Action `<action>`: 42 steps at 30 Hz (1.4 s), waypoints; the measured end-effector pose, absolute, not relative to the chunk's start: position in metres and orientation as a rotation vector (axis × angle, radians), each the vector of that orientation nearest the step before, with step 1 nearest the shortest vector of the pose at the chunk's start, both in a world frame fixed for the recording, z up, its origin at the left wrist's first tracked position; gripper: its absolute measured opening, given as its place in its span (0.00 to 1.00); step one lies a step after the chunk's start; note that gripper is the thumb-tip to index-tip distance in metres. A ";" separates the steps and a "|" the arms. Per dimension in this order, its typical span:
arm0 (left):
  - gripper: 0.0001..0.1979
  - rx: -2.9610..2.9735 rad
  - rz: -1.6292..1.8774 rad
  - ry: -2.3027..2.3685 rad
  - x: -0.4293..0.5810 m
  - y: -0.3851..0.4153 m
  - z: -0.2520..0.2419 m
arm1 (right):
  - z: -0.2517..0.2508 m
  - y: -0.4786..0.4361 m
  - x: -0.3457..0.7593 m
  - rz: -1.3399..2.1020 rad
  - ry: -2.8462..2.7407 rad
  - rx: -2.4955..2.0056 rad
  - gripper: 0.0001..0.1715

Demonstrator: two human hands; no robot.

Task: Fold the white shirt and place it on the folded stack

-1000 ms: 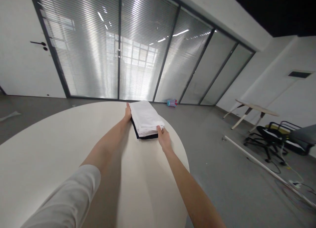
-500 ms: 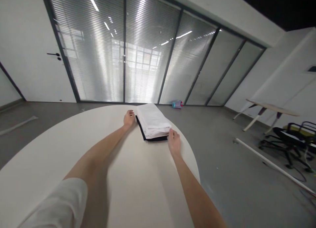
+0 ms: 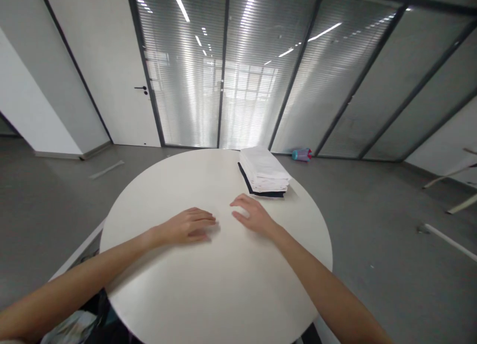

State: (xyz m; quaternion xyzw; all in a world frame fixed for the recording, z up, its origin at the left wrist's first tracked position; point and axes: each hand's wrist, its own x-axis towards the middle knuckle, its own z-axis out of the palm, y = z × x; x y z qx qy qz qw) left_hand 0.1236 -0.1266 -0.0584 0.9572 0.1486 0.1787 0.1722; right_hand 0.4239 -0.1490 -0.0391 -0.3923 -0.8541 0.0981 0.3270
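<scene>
A stack of folded white cloth or paper sheets (image 3: pixel 264 169), with a dark layer (image 3: pixel 266 193) at its bottom, lies at the far right of the round white table (image 3: pixel 208 294). I cannot tell which material the sheets are. My left hand (image 3: pixel 192 225) hovers over or rests on the middle of the table, its fingers stretched out and holding nothing. Just in front of the stack, apart from it, is my right hand (image 3: pixel 253 215), thumb and fingers spread with nothing between them. Both hands point toward each other.
Behind the table stands a glass partition with blinds (image 3: pixel 194 85), and left of it a white door (image 3: pixel 122 100). A blue and pink object (image 3: pixel 301 155) lies on the floor by the glass. A white pole (image 3: pixel 450 242) is on the floor at right.
Both hands have let go of the stack's sides and drawn back toward me over the table. The stack stays at the far side. My view has turned left.
</scene>
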 end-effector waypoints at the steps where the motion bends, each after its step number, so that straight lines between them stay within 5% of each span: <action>1: 0.25 2.772 0.463 0.396 0.116 -0.137 -0.057 | -0.042 -0.155 0.412 0.299 -2.388 -0.946 0.20; 7: 0.36 2.770 0.338 0.466 0.088 -0.160 -0.055 | -0.060 -0.172 0.406 0.435 -2.807 -0.803 0.40; 17: 0.39 2.689 0.240 0.493 0.090 -0.162 -0.051 | -0.056 -0.177 0.408 0.693 -2.773 -0.896 0.51; 42: 0.39 2.797 0.188 0.419 0.086 -0.157 -0.064 | -0.053 -0.183 0.406 0.628 -2.858 -0.910 0.51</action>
